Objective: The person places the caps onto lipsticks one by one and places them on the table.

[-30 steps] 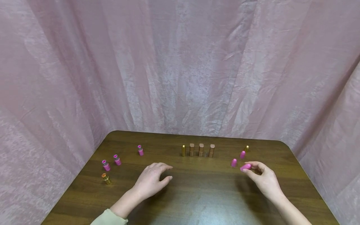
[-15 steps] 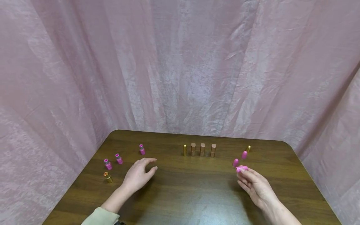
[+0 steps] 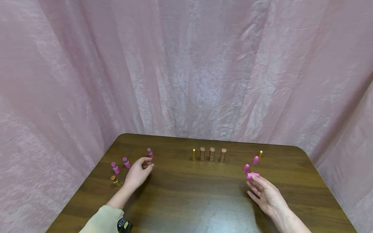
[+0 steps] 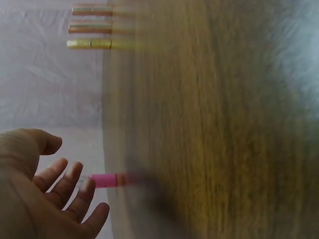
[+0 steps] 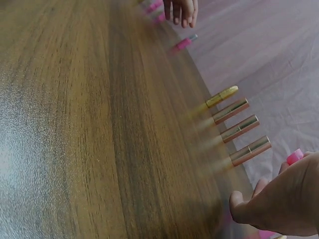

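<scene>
My right hand point(image 3: 269, 197) pinches a pink lipstick cap point(image 3: 253, 175), held sideways, its palm turned partly up. Two more pink caps, a nearer one point(image 3: 246, 168) and a farther one point(image 3: 255, 160), stand just beyond it, with a small gold cap point(image 3: 260, 153) behind them. My left hand point(image 3: 137, 173) reaches toward an uncapped pink lipstick point(image 3: 150, 153) at the back left, fingertips close to its base. In the left wrist view the fingers of the left hand point(image 4: 55, 194) are spread, and that pink lipstick point(image 4: 103, 180) shows just past them.
Two uncapped pink lipsticks, one point(image 3: 126, 162) beside the other point(image 3: 115, 168), and an uncapped gold one point(image 3: 115, 181) stand at the left. A capped gold lipstick point(image 3: 193, 154) and three rose-gold ones point(image 3: 212, 154) line the back middle of the wooden table point(image 3: 189, 200). Behind hangs a pink curtain point(image 3: 186, 64).
My left hand has moved left and away from me to the far pink lipstick. My right hand has rolled palm upward, turning its pink cap to lie sideways.
</scene>
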The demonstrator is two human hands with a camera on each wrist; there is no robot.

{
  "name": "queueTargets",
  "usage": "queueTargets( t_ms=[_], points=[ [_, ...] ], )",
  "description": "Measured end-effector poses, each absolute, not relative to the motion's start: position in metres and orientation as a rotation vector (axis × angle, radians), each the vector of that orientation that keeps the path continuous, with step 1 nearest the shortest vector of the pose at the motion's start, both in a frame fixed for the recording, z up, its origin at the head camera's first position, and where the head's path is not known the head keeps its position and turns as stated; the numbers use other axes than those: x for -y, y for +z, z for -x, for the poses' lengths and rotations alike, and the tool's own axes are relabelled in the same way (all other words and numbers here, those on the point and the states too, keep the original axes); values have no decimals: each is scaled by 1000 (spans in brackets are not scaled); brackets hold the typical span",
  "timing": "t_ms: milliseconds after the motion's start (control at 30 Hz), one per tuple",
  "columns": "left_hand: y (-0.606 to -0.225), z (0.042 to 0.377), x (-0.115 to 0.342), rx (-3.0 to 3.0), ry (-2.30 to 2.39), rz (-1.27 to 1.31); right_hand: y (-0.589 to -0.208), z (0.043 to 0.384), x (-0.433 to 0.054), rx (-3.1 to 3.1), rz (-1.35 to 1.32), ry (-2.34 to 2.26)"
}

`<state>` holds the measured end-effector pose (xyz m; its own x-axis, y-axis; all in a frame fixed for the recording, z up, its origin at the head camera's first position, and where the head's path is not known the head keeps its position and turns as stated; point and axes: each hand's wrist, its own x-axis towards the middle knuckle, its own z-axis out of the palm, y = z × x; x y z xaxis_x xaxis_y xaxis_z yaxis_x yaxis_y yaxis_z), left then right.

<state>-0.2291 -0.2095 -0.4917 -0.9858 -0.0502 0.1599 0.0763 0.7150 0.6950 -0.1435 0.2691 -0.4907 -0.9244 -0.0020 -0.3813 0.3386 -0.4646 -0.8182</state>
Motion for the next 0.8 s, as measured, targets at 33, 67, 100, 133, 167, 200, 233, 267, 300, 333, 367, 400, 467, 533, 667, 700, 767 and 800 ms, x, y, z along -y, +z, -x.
queueTargets(
  t_ms=[33, 67, 100, 133, 167, 200, 233, 267, 300, 333, 367, 400, 467, 533, 667, 700, 767, 800],
  points=[
    [-492, 231, 211, 2753, -1128, 1, -490, 144, -269, -1490, -488, -2479],
    [-493, 234, 212, 2754, -1121, -16, -490, 144, -269, -1482, -486, -2479],
    [-494, 236, 213, 2756, -1118, -32, -490, 144, -270, -1472, -485, -2479],
    [-494, 239, 214, 2756, -1107, -41, -490, 144, -270, -1463, -483, -2480],
    [-494, 241, 215, 2760, -1097, -56, -490, 143, -271, -1457, -478, -2477],
    [-495, 243, 216, 2763, -1088, -74, -490, 144, -271, -1456, -479, -2475],
    [-495, 245, 217, 2764, -1083, -96, -490, 143, -271, -1452, -470, -2472],
    [-496, 247, 218, 2766, -1080, -120, -490, 144, -271, -1452, -465, -2468],
    [-496, 249, 219, 2768, -1081, -149, -491, 144, -271, -1456, -464, -2465],
    [-496, 252, 219, 2767, -1079, -170, -491, 143, -271, -1462, -465, -2465],
    [-496, 256, 219, 2767, -1079, -194, -491, 143, -272, -1465, -464, -2464],
    [-497, 259, 219, 2765, -1080, -212, -491, 143, -273, -1469, -464, -2464],
    [-498, 265, 217, 2760, -1081, -241, -491, 143, -273, -1471, -466, -2471],
    [-500, 271, 216, 2755, -1068, -266, -492, 143, -274, -1465, -467, -2479],
    [-504, 280, 214, 2752, -1021, -339, -494, 142, -273, -1460, -461, -2495],
    [-505, 281, 214, 2754, -1005, -361, -495, 142, -273, -1459, -460, -2497],
    [-507, 283, 212, 2757, -972, -403, -496, 141, -273, -1462, -456, -2500],
    [-508, 283, 212, 2757, -958, -419, -496, 140, -273, -1462, -453, -2500]
  ],
)
